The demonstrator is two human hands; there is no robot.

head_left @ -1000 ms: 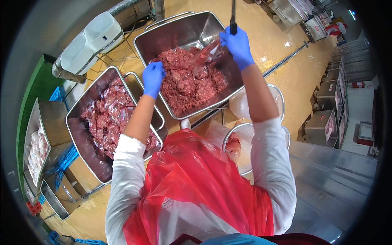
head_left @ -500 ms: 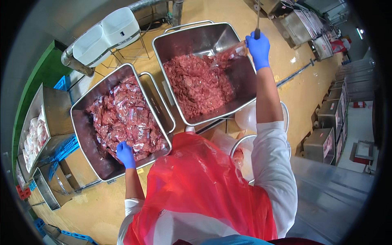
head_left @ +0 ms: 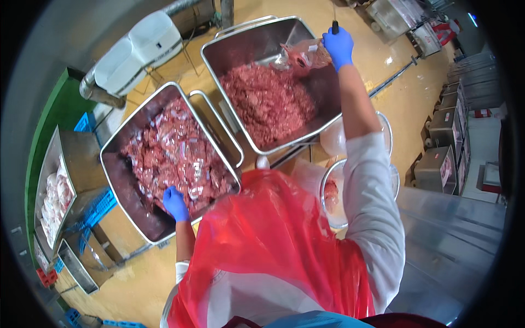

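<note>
My right hand, in a blue glove, is raised at the right rim of the far bin. It is closed on a knife with a dark handle, and a clear plastic bag with red meat in it stretches from the fist over the far bin. Loose red meat fills much of that bin. Over the near-left bin, my left hand is closed, low above the bagged meat; whatever its fingers hold is hidden.
Round containers, one with meat inside, stand by my right side. Two white tubs sit on a stand at far left. Pale meat lies in a metal hopper at left. More metal carts line the right.
My right hand has shifted slightly left and up with the knife and bag; the bag's meat shows more now. My left hand has moved a little right. The whole view has shifted slightly.
</note>
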